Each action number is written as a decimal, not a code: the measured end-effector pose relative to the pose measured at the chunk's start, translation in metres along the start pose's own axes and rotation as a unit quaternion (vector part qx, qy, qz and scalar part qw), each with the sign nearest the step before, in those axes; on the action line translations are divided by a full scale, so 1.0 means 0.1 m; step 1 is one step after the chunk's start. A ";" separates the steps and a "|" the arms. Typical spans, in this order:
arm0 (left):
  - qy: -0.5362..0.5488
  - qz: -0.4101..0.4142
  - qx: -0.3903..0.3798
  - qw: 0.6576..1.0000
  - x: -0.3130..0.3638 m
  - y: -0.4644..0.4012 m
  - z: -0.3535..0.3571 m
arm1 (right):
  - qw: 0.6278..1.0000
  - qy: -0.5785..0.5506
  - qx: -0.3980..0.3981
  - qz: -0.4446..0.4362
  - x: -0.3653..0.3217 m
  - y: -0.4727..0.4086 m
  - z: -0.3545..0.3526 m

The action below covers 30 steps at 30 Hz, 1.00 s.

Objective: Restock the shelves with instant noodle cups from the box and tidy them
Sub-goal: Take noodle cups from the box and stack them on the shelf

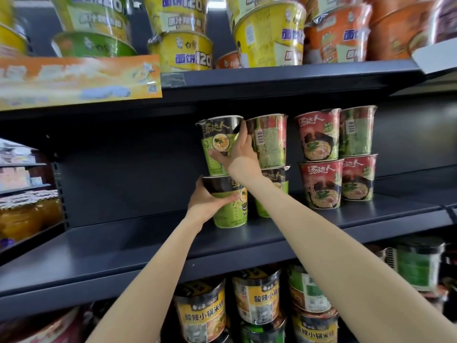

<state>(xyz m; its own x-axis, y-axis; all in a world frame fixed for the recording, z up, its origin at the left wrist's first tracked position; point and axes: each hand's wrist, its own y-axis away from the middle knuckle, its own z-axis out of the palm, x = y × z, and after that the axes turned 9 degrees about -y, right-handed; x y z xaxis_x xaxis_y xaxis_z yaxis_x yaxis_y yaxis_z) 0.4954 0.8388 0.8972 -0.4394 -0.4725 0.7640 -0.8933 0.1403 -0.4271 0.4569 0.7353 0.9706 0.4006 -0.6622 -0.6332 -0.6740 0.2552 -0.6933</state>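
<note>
On the middle shelf [123, 243] two green cups stand stacked. The left hand [207, 201] is clamped on the lower cup [231, 209], thumb across its front and fingers round its left side; this cup stands on the shelf, its black-and-green label partly hidden by the thumb. The right hand [237, 151] grips the upper cup [217, 144], thumb low on the front and fingers up its right side to the rim. That cup sits on the lower one and reads 汤达人 in gold on a black band, with a bowl picture on green below.

Just to the right, touching the right hand, a second green stack [269, 154] has its top cup turned to show a barcode and small print too blurred to read. Further right, two stacks of red cups [319, 157] also read 汤达人, with a noodle bowl pictured; the top rear one shows a barcode side.

On the top shelf [272, 75] yellow bowls [188, 52] carry 白象 and 面饼120 in blue; green and orange bowls stand beside them. An orange paper banner [79, 78] hangs on the shelf edge at left, its print unreadable apart from a QR code.

Below, yellow-and-black tubs [202, 315] read 酸辣小锅米线. Jars [27, 214] of orange contents stand far left.
</note>
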 end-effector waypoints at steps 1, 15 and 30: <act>-0.005 0.000 -0.002 1.000 0.00 0.01 0.00 | 1.000 -0.006 -0.005 0.005 0.00 0.00 0.04; -0.126 0.207 0.241 0.940 0.60 1.07 0.27 | 0.970 -0.006 0.037 -0.242 0.62 0.99 -0.88; -0.092 0.305 -0.164 0.934 0.58 3.80 4.01 | 0.984 0.177 0.021 -0.030 3.20 4.56 -3.92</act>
<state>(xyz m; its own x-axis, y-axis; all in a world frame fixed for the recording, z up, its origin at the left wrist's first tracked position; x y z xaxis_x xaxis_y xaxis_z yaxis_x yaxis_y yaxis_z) 0.1678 0.5159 0.5857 -0.8793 -0.3544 0.3180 -0.4759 0.6763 -0.5623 0.0337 0.3637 0.5868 0.1930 -0.8788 -0.4363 -0.6264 0.2320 -0.7442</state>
